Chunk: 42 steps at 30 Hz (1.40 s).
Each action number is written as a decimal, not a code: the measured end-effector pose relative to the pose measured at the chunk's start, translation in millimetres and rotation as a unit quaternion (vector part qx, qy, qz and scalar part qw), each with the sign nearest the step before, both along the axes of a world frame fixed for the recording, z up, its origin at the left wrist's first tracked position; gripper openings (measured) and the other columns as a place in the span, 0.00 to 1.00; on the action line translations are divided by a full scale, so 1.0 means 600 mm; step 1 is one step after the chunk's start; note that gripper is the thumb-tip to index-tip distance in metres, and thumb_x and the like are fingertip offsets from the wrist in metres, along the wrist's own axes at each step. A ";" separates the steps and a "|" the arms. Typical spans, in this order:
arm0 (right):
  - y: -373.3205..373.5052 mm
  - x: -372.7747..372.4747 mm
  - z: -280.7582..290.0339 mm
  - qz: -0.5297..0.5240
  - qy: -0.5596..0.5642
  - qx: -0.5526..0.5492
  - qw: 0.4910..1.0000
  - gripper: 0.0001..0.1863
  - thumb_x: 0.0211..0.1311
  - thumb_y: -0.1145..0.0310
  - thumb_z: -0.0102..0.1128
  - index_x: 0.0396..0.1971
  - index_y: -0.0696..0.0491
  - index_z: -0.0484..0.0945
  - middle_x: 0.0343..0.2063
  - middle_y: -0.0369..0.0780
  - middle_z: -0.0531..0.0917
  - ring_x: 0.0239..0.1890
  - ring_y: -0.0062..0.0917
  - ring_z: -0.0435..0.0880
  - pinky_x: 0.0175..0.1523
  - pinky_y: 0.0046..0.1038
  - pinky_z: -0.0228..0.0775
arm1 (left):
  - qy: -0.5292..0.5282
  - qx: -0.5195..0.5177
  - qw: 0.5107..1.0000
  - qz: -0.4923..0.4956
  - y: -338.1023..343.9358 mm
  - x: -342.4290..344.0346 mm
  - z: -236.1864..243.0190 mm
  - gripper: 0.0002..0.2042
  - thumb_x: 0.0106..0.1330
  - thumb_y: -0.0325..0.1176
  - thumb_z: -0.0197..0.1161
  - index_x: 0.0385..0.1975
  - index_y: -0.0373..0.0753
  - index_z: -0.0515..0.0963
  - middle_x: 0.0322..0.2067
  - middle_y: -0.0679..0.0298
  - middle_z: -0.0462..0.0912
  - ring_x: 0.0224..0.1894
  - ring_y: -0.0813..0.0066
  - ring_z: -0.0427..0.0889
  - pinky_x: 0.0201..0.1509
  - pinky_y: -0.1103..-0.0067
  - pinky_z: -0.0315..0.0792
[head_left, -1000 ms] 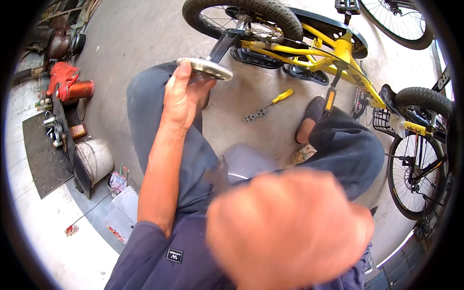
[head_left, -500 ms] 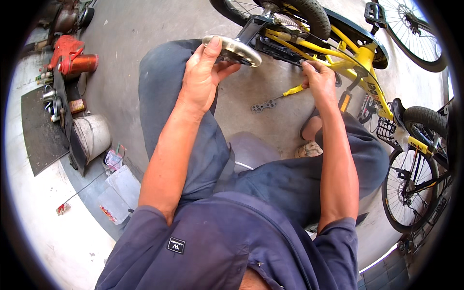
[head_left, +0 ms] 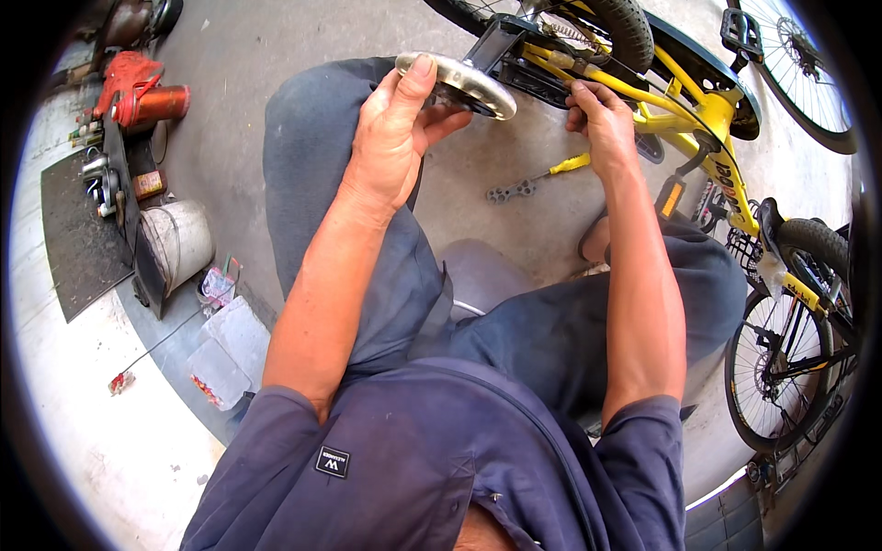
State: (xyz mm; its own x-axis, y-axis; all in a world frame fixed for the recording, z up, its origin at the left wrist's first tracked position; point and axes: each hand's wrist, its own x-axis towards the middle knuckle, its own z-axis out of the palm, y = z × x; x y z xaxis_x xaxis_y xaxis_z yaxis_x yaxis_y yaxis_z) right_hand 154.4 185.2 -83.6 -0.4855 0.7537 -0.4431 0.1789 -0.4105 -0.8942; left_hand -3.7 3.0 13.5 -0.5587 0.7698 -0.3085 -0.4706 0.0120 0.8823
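Observation:
My left hand (head_left: 390,138) is closed round the pale rim of a small training wheel (head_left: 459,81), thumb on top and fingers underneath. The wheel sits at the end of a black bracket (head_left: 501,44) on a yellow children's bicycle (head_left: 675,115), which lies tipped over in front of me. My right hand (head_left: 604,119) is at the bicycle's dark lower part, beside a yellow tube. Its fingers are curled together, and whatever they pinch is hidden. Below, on the floor, lies a flat grey multi-hole wrench (head_left: 513,191) with a yellow handle.
Other bicycles stand at the right, one showing a spoked wheel (head_left: 779,372). On the left are a red tin (head_left: 152,106), a white bucket (head_left: 176,243), a dark board (head_left: 83,234) and a clear plastic box (head_left: 230,344). My bent knees flank the work.
The bicycle and training wheel sit slightly higher and farther right in view. My right hand's fingers have shifted a little up along the bicycle. My left hand keeps its hold on the wheel.

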 end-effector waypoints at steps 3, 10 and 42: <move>0.004 0.005 -0.011 0.008 0.010 -0.010 1.000 0.14 0.62 0.61 0.62 0.41 0.55 0.81 0.27 0.32 0.80 0.22 0.13 0.76 0.27 0.16 0.62 | 0.002 0.004 1.000 -0.002 -0.001 -0.001 -0.001 0.23 0.68 0.52 0.55 0.45 0.34 0.73 0.43 0.57 0.76 0.47 0.63 0.78 0.53 0.69 0.75; 0.011 0.009 -0.023 -0.018 0.019 -0.046 0.999 0.14 0.61 0.62 0.63 0.41 0.56 0.80 0.28 0.35 0.80 0.24 0.16 0.76 0.31 0.20 0.71 | -0.001 0.004 1.000 -0.005 -0.001 -0.001 0.001 0.23 0.69 0.51 0.54 0.46 0.34 0.72 0.44 0.57 0.76 0.47 0.63 0.78 0.53 0.69 0.75; 0.020 0.000 -0.049 -0.013 0.050 -0.102 0.993 0.12 0.61 0.62 0.63 0.39 0.54 0.79 0.29 0.33 0.79 0.26 0.14 0.75 0.33 0.20 0.71 | -0.023 0.000 1.000 -0.001 0.001 0.000 0.011 0.23 0.68 0.52 0.56 0.47 0.35 0.70 0.41 0.61 0.74 0.44 0.68 0.77 0.54 0.69 0.74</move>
State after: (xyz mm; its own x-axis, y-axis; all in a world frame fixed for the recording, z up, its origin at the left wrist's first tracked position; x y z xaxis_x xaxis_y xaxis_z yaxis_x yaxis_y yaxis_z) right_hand 154.5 197.0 -113.1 -0.5160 0.6657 -0.5391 0.0805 -0.5889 -0.8042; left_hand -3.7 3.8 19.9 -0.5428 0.7708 -0.3336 -0.5106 0.0125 0.8597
